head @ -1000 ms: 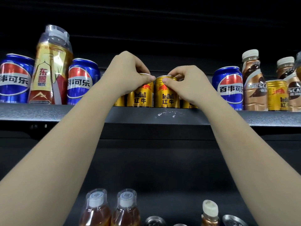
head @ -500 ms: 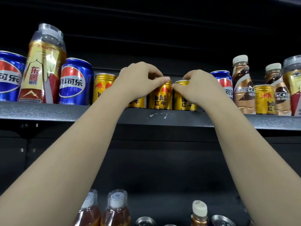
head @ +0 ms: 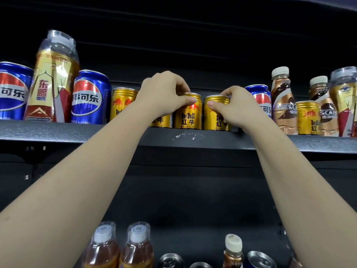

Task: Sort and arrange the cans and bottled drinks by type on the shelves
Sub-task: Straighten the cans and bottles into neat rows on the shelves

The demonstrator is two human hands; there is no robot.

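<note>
Several gold Red Bull cans stand in a row on the upper black shelf. My left hand pinches the top rim of one gold can at the middle. My right hand grips the rim of the neighbouring gold can just to its right. The two cans stand upright, almost touching. Another gold can stands free to the left, and a further one is partly hidden behind my left hand. A lone gold can sits at the right among coffee bottles.
Blue Pepsi cans and a tall gold bottle fill the shelf's left end. A Pepsi can, Nescafe bottles and another gold bottle stand at the right. Amber bottles and can tops show on the lower shelf.
Both hands have drifted slightly right along the shelf with their cans, and the two held cans now stand side by side. A free gold can has come into view at the left.
</note>
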